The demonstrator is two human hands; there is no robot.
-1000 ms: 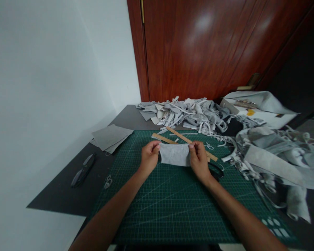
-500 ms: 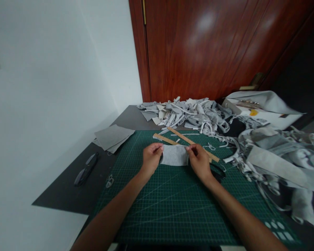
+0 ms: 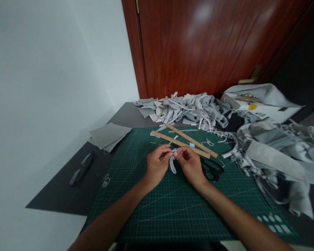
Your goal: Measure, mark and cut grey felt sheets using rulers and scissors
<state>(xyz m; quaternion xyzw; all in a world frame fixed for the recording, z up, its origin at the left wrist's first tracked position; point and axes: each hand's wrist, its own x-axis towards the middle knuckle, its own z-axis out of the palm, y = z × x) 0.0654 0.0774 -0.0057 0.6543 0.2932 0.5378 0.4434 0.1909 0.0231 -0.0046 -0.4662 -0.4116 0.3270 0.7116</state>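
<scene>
The red-brown wooden door [image 3: 199,48] and the white wall [image 3: 42,87] stand behind a dark grey table [image 3: 60,188], most of which is covered by a green gridded cutting mat [image 3: 172,205]. Along the mat's far and right edges lies a sprawling heap of grey felt offcuts and strips [image 3: 193,111], running into larger grey sheets [image 3: 274,157] on the right; a small stack of flat grey felt squares [image 3: 108,136] sits near the wall on the left. Two wooden rulers [image 3: 183,141] lie crossed just beyond the hands, and black-handled scissors [image 3: 211,169] rest just right of them. A second ago the grey felt piece [image 3: 172,164] was stretched flat and wide between the two hands; now the hands have come together at the mat's centre and the piece is doubled into a narrow hanging fold, so by my reading it is being folded in half, edge to edge. The left hand [image 3: 157,167] and the right hand [image 3: 189,165] both pinch its top, fingertips nearly touching. How exactly the edges meet is hidden behind the fingers, and the fold is too small to read clearly. A dark tool [image 3: 81,170] on the table at left is hard to identify.
</scene>
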